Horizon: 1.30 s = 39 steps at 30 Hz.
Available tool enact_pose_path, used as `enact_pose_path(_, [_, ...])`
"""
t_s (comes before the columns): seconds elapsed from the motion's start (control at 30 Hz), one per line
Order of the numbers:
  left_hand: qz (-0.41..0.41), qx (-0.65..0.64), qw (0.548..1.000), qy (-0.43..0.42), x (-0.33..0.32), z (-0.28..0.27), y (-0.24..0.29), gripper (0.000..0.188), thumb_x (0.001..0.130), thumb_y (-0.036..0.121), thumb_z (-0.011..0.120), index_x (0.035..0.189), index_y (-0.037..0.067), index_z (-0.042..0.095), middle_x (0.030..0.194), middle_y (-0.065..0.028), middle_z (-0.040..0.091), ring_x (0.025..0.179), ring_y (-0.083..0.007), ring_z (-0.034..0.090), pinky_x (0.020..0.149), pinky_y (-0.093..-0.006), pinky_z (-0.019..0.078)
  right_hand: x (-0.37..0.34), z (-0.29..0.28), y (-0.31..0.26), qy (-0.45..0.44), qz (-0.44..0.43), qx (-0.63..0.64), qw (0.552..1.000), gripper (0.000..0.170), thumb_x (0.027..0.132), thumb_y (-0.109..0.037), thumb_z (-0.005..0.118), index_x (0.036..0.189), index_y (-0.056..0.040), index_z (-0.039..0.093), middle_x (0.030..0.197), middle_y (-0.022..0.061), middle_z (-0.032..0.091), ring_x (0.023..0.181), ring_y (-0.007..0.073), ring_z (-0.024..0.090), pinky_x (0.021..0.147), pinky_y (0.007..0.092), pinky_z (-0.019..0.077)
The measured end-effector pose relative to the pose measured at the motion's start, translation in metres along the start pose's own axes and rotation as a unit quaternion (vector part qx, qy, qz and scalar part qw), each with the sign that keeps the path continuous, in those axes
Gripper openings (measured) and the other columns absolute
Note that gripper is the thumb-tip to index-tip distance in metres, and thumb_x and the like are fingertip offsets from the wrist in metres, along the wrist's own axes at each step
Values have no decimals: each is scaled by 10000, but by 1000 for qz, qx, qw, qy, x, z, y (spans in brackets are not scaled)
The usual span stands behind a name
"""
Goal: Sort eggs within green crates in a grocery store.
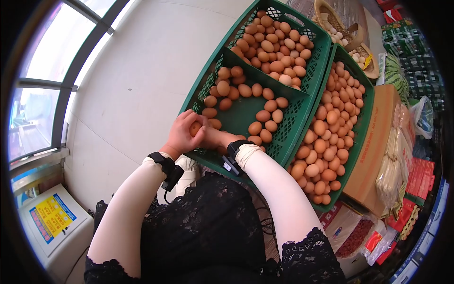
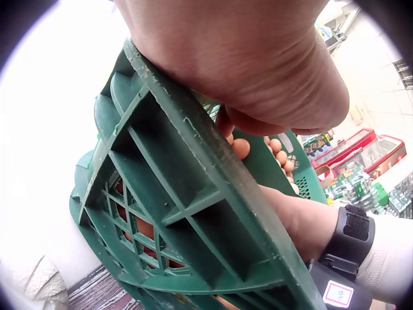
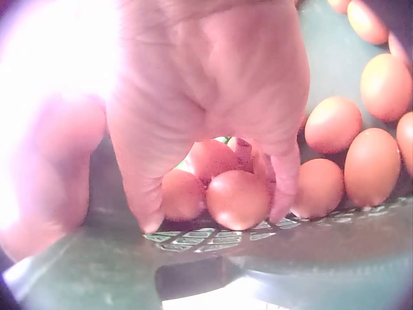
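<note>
Over the near left corner of a green plastic crate (image 1: 193, 96), my left hand (image 1: 182, 133) holds a brown egg (image 1: 194, 128) between fingers and thumb. In the left wrist view that hand (image 2: 239, 58) hangs over the crate's rim (image 2: 187, 135), its fingertips hidden. My right hand (image 1: 215, 137) reaches down into the same corner. In the right wrist view its thumb and fingers (image 3: 284, 181) curl down around several brown eggs (image 3: 239, 200) against the lattice wall. Other eggs (image 1: 269, 106) ring the bare green floor (image 1: 240, 116) of this near compartment.
The crate's far compartment is heaped with eggs (image 1: 267, 46). A second green crate (image 1: 366, 123) full of eggs stands alongside on the right. Beyond it are a cardboard box (image 1: 373, 146), wicker baskets (image 1: 326, 14) and a watermelon (image 1: 395, 78). A white appliance (image 1: 78, 232) stands at the lower left.
</note>
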<state>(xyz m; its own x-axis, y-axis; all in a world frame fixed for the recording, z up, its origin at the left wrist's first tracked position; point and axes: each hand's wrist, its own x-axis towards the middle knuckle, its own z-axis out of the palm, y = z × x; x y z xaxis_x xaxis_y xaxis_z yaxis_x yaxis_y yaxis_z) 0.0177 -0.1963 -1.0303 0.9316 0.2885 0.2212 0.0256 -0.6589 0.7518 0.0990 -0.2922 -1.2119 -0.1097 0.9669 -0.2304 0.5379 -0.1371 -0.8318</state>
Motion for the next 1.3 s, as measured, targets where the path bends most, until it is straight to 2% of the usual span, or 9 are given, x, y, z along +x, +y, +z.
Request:
enact_pose_path(0.33, [-12,10,1000,-4,1,-3,3,158,733,180,634,817,60,574,798,-117,540,785,-337,552,714,-414,471,-3,-24,-21,-111,-34,-115,987,157,887,-155,476,1035,-147,529,856,12,530,814,153,530,695,303,420])
enact_pose_path(0.4, [-14,1,1000,-6,0,-3,4,157,730,174,635,816,59,573,797,-117,540,786,-335,552,714,-411,473,-13,-32,-25,18,-213,-145,966,96,859,-93,499,930,-127,555,829,11,540,742,156,524,619,306,414])
enact_pose_path(0.53, [-16,2,1000,-8,0,-2,3,156,727,169,637,814,57,572,799,-120,540,790,-335,553,715,-411,473,-25,-56,-56,-53,4,101,993,113,838,-59,513,931,-112,547,792,21,539,704,152,520,587,298,393])
enact_pose_path(0.73, [-1,-16,1000,14,-1,0,2,153,736,140,639,813,27,571,793,-135,545,732,-332,568,674,-374,484,-47,-90,-112,-8,272,475,837,145,812,-15,530,933,-94,538,745,34,537,656,147,514,546,288,366])
enact_pose_path(0.8, [-5,-4,1000,16,-1,-1,3,145,744,133,636,819,25,574,796,-133,549,730,-324,577,676,-360,485,-38,-90,-108,-99,150,205,962,100,857,-122,505,948,-88,526,746,53,538,665,181,523,547,306,368])
enact_pose_path(0.87, [-23,-16,1000,11,-1,-2,5,157,733,149,651,820,41,575,805,-135,549,758,-348,572,677,-397,488,-54,-91,-107,-45,203,340,917,152,871,-204,487,942,-73,520,809,104,576,736,252,575,618,344,439])
enact_pose_path(0.93, [-16,-23,999,14,-1,-2,6,146,746,140,650,816,38,573,798,-134,547,744,-347,575,672,-390,486,-65,-98,-101,100,202,49,973,456,821,-485,598,970,-59,660,920,181,651,849,311,628,825,379,502])
enact_pose_path(1.13, [-16,-29,999,12,0,-2,9,132,768,128,642,810,33,560,787,-129,545,732,-342,575,666,-382,482,-251,-169,-169,311,265,332,850,465,839,-439,675,998,-4,642,799,0,539,688,83,558,509,237,477])
enact_pose_path(1.3, [-6,13,1000,-26,-2,2,6,152,758,139,644,819,39,546,808,-130,538,798,-350,551,726,-410,465,-398,-122,-179,475,367,106,793,573,777,-382,744,1109,62,601,1255,151,445,1147,252,502,952,345,447])
